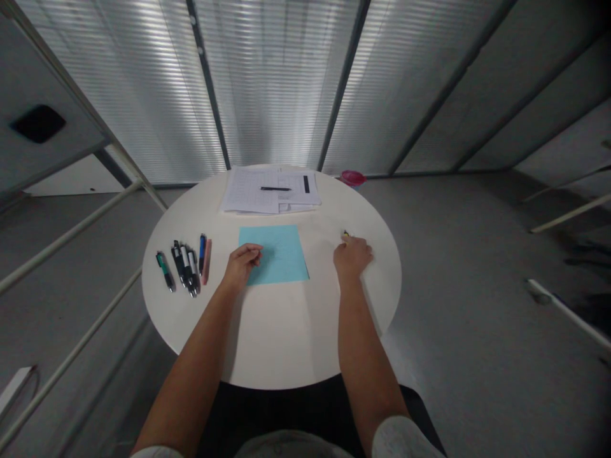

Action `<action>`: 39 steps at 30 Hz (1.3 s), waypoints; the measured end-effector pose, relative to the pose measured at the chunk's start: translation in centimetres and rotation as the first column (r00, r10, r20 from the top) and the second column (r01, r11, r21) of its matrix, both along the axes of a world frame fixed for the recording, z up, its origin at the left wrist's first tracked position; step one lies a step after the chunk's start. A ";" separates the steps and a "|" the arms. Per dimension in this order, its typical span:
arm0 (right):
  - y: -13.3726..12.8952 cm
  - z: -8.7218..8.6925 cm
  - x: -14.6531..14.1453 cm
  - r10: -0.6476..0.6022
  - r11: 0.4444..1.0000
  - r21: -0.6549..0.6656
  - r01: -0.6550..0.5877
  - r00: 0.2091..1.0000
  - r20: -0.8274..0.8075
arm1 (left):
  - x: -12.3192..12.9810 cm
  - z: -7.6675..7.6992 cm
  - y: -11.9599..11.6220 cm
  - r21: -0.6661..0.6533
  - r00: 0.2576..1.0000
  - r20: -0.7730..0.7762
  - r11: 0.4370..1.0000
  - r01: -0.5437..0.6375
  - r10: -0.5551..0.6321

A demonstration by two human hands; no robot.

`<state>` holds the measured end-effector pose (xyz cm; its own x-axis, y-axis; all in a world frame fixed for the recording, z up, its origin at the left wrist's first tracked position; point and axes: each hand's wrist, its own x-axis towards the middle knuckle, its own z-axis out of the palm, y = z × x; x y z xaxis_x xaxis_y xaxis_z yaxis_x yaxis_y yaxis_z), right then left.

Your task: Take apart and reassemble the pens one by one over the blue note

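Observation:
A light-blue sheet of paper lies on the round white table, with faint marks on it too small to read. My left hand is over its left edge, fingers curled in and thumb near them, and no object shows in it. Right of the sheet, my right hand rests on the tabletop with its fingers closed. A small yellow and black object sticks out at its fingertips; most of it is hidden, so its kind cannot be told.
Several pens, a green pen, a blue pen and a pink strip-like item lie at the left of the white table. Printed papers with a black pen are at the back. A pink container stands beyond the table.

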<state>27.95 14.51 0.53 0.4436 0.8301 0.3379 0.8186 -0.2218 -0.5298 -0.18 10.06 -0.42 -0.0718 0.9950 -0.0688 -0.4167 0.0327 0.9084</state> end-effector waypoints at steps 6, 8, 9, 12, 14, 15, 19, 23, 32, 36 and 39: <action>0.0 -0.6 -4.0 0.455 0.890 0.069 -0.450 0.886 -0.088 | 0.0 -0.1 0.1 -0.002 1.000 -0.013 1.000 0.004 -0.004; -0.2 -1.0 -5.2 0.547 0.837 0.024 -0.547 0.831 -0.103 | 0.2 0.0 0.1 -0.001 1.000 -0.022 1.000 0.004 -0.004; -0.3 -1.2 -5.6 0.581 0.811 -0.017 -0.585 0.809 -0.086 | 0.2 0.1 0.0 0.000 1.000 -0.026 1.000 0.004 -0.004; -0.4 -1.5 -6.0 0.621 0.778 -0.094 -0.621 0.783 -0.035 | 0.3 0.4 -0.1 0.005 1.000 -0.023 1.000 0.005 -0.005; -0.4 -1.6 -5.9 0.619 0.780 -0.087 -0.619 0.785 -0.035 | 0.2 0.7 -0.3 0.011 1.000 0.015 1.000 0.020 -0.020; -0.4 -1.6 -5.8 0.618 0.781 -0.081 -0.619 0.785 -0.040 | 0.1 0.7 -0.4 0.021 0.999 0.041 0.999 0.024 -0.025; -0.3 -1.7 -5.7 0.615 0.784 -0.074 -0.617 0.787 -0.046 | -0.8 0.9 -0.9 0.147 0.987 -0.063 0.980 -0.134 0.145; -0.4 -1.6 -5.9 0.609 0.788 -0.078 -0.611 0.792 -0.049 | -1.3 0.8 -1.3 0.331 0.578 -0.662 0.878 -0.346 0.478; -0.3 -1.7 -5.9 0.614 0.782 -0.088 -0.616 0.787 -0.051 | -1.3 0.3 -1.2 0.327 0.020 -0.929 0.845 -0.424 0.370; -0.3 -1.6 -5.9 0.606 0.787 -0.101 -0.609 0.793 -0.059 | -1.0 0.3 -1.3 0.337 -0.014 -0.934 0.867 -0.366 0.357; -0.3 -1.6 -5.9 0.609 0.785 -0.099 -0.612 0.791 -0.063 | -0.7 0.3 -1.3 0.313 0.030 -0.938 0.877 -0.365 0.347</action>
